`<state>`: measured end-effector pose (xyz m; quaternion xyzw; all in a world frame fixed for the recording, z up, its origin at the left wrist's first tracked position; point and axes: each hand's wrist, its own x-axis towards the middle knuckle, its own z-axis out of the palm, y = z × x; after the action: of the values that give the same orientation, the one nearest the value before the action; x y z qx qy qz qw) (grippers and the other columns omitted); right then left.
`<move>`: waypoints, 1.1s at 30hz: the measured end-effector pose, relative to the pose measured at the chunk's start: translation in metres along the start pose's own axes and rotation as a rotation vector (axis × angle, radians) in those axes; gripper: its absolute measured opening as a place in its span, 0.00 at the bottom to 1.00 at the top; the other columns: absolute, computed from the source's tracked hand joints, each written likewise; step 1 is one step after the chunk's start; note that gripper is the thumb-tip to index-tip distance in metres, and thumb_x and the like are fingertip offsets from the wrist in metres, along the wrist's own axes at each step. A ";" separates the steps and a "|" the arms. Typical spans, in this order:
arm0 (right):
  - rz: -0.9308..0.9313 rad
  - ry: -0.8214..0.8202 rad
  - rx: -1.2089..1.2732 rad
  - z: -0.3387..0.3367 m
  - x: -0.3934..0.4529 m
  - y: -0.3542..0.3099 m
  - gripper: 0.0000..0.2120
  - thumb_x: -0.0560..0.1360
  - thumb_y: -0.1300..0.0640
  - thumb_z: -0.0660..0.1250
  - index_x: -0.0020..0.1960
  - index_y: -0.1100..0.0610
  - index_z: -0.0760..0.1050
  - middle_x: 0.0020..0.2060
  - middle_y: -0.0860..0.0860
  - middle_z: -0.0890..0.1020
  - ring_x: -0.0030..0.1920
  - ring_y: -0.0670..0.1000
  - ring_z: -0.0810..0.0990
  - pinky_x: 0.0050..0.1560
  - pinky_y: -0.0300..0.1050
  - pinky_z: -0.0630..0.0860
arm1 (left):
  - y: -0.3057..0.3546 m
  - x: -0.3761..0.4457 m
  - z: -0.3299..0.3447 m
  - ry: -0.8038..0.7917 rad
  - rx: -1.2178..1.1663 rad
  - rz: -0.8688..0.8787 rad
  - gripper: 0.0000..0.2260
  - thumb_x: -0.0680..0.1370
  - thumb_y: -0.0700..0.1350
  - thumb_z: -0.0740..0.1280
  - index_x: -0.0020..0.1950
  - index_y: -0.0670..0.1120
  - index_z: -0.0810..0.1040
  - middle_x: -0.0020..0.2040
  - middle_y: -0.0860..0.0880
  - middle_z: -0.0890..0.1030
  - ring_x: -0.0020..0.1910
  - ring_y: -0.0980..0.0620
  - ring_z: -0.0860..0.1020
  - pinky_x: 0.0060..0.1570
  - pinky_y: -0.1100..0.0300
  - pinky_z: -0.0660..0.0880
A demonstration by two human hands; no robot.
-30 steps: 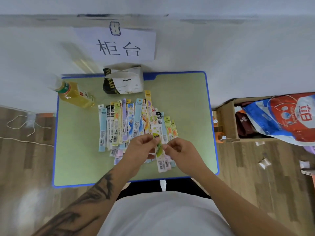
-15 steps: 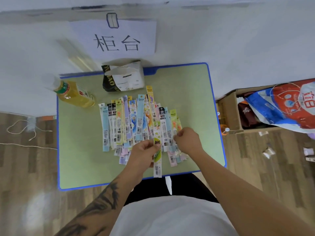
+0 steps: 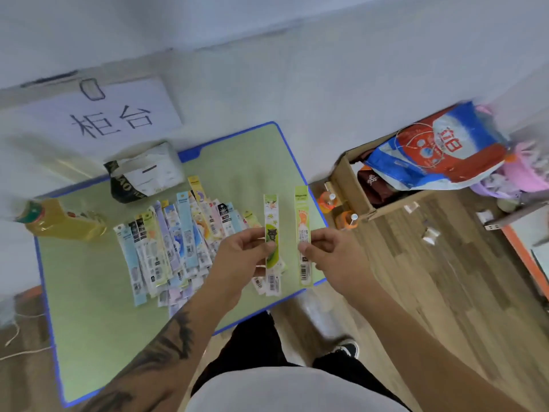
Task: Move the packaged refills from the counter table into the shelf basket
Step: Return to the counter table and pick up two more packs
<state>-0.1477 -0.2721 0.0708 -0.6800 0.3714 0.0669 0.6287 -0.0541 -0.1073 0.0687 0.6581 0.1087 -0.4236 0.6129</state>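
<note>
- Two refill packets are lifted off the table, one in each hand; both stand upright, side by side with a gap between them.
- The left hand (image 3: 242, 257) pinches a green packet (image 3: 271, 233) with a dark cartoon figure, thumb and fingertips curled on its middle. It may hold a second packet behind it; I cannot tell.
- The right hand (image 3: 329, 251) pinches a yellow-green packet (image 3: 302, 230) with an orange picture and barcodes, fingers curled at its lower half.
- The rest of the refill packets (image 3: 178, 242) lie in a fanned, overlapping row on the green table (image 3: 89, 307) with a blue edge; they number well over a dozen, too overlapped for an exact count.
- One bottle (image 3: 59, 223) of yellow drink lies on its side at the table's far left corner.
- One crumpled black-and-white bag (image 3: 145, 173) sits at the back edge of the table.
- One paper sign (image 3: 107, 120) with two large characters hangs on the wall behind.
- One cardboard box (image 3: 353, 185) stands on the floor right of the table, with a red, white and blue bag (image 3: 439, 153) on top.
- Two small bottles (image 3: 347, 218) with orange labels stand between table and box.
</note>
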 end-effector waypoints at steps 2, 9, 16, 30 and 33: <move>-0.016 0.033 0.097 -0.030 -0.023 0.003 0.02 0.78 0.61 0.73 0.49 0.60 0.81 0.40 0.54 0.88 0.36 0.43 0.83 0.37 0.32 0.75 | 0.002 -0.011 0.036 -0.051 0.035 0.041 0.10 0.80 0.34 0.69 0.56 0.47 0.84 0.42 0.50 0.88 0.36 0.53 0.85 0.33 0.62 0.80; -0.126 0.247 0.259 -0.163 -0.110 0.047 0.08 0.79 0.57 0.73 0.46 0.62 0.80 0.36 0.54 0.81 0.36 0.50 0.76 0.35 0.39 0.73 | -0.012 -0.060 0.190 -0.248 0.135 0.156 0.10 0.80 0.36 0.69 0.60 0.42 0.85 0.53 0.40 0.87 0.48 0.41 0.85 0.43 0.51 0.84; -0.207 0.431 0.416 -0.288 -0.193 0.117 0.07 0.79 0.58 0.73 0.43 0.59 0.79 0.34 0.51 0.82 0.35 0.49 0.78 0.39 0.44 0.75 | -0.057 -0.127 0.340 -0.428 0.245 0.219 0.11 0.82 0.36 0.67 0.57 0.48 0.86 0.52 0.45 0.88 0.50 0.44 0.86 0.52 0.47 0.83; -0.207 0.794 0.753 -0.466 -0.297 0.220 0.08 0.77 0.57 0.75 0.46 0.62 0.81 0.44 0.67 0.84 0.40 0.57 0.79 0.47 0.55 0.76 | -0.116 -0.187 0.581 -0.780 0.515 0.218 0.10 0.81 0.38 0.68 0.61 0.45 0.84 0.54 0.45 0.87 0.52 0.44 0.86 0.48 0.53 0.83; -0.172 0.894 0.784 -0.510 -0.305 0.234 0.06 0.77 0.56 0.75 0.43 0.58 0.82 0.38 0.64 0.82 0.39 0.54 0.78 0.45 0.53 0.76 | -0.127 -0.183 0.642 -0.867 0.542 0.199 0.11 0.80 0.38 0.69 0.62 0.44 0.84 0.54 0.45 0.87 0.52 0.44 0.86 0.46 0.54 0.83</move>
<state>-0.6954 -0.5895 0.1549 -0.3872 0.5402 -0.4187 0.6188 -0.5234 -0.5864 0.1754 0.5644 -0.3316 -0.6098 0.4468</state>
